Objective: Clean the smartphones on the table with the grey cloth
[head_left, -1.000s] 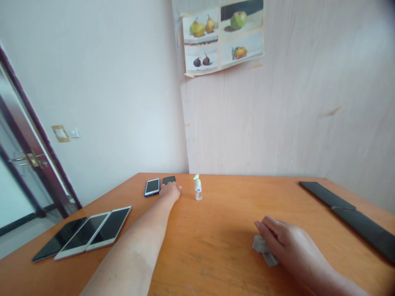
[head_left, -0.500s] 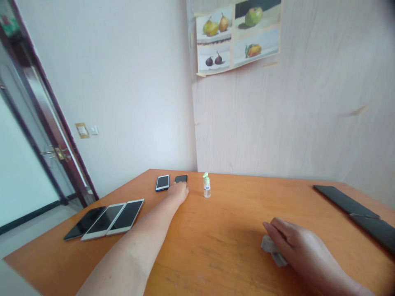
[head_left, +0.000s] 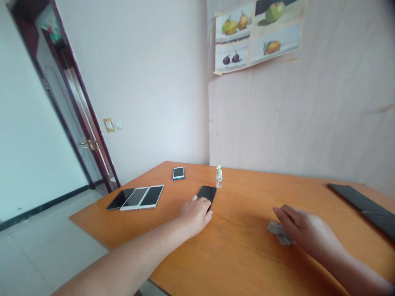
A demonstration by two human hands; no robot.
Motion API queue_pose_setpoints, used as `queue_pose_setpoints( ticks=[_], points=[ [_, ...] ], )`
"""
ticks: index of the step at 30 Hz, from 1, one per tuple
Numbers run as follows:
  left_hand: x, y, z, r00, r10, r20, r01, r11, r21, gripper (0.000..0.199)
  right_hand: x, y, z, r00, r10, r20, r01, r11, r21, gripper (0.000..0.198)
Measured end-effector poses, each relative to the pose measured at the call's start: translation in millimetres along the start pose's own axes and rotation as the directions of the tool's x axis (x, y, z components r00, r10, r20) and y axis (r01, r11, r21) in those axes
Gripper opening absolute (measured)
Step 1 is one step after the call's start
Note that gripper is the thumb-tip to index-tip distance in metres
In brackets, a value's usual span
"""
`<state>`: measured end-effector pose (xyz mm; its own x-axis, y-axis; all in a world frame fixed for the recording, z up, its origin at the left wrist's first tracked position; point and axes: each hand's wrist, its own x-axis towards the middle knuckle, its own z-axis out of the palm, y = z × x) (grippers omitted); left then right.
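My left hand (head_left: 196,213) grips a black smartphone (head_left: 207,192) by its near end, fingers closed over the edge. The phone lies low over the middle of the wooden table, its dark screen facing up. A small clear pump bottle (head_left: 219,181) with a pale green top stands just beyond it. On the right, my right hand (head_left: 304,226) is closed on a crumpled grey cloth (head_left: 280,233) at the tabletop. Part of the cloth is hidden under the palm.
Three phones (head_left: 135,198) lie side by side on the table's left. A blue-edged white phone (head_left: 178,173) rests near the back corner. Dark flat panels (head_left: 361,201) lie along the right side. A wall stands behind the table (head_left: 247,263).
My left hand has drawn the black phone from the back of the table towards me. My right hand stays with the cloth. The camera view has turned left.
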<state>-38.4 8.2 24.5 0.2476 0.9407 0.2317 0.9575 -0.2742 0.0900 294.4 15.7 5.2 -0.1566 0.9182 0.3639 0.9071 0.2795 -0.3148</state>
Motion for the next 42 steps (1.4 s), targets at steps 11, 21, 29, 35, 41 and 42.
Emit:
queue_pose_setpoints(
  ticks=[11, 21, 29, 35, 41, 42],
  points=[
    [-42.6, 52.4, -12.7, 0.994, 0.092, -0.059, -0.106, 0.947, -0.304, 0.027, -7.2, -1.9, -15.9, 0.98, 0.138, -0.143, -0.123, 0.986, 0.109, 0.049],
    [47.4, -2.1, 10.3, 0.959, -0.284, 0.009, 0.249, 0.824, -0.51, 0.031, 5.8, -54.2, -44.2, 0.921, 0.366, -0.137, -0.231, 0.793, 0.564, 0.04],
    [54.8, -8.6, 33.6, 0.966, -0.26, 0.014, 0.224, 0.802, -0.554, 0.028, 10.4, -134.1, -5.6, 0.978, 0.148, 0.147, -0.178, 0.959, 0.219, 0.038],
    [53.2, -14.7, 37.6, 0.982, -0.186, 0.036, 0.173, 0.803, -0.57, 0.025, -4.3, -158.1, 25.0, 0.957, 0.123, 0.263, -0.079, 0.982, -0.17, 0.047],
    [51.4, -10.3, 36.4, 0.98, -0.174, 0.101, 0.196, 0.715, -0.671, 0.024, -8.1, -158.3, 24.9, 0.95, 0.106, 0.295, -0.051, 0.98, -0.19, 0.049],
    [51.0, -9.3, 35.5, 0.978, -0.18, 0.109, 0.204, 0.689, -0.695, 0.024, -7.9, -157.7, 24.8, 0.95, 0.108, 0.292, -0.053, 0.981, -0.189, 0.049]
  ],
)
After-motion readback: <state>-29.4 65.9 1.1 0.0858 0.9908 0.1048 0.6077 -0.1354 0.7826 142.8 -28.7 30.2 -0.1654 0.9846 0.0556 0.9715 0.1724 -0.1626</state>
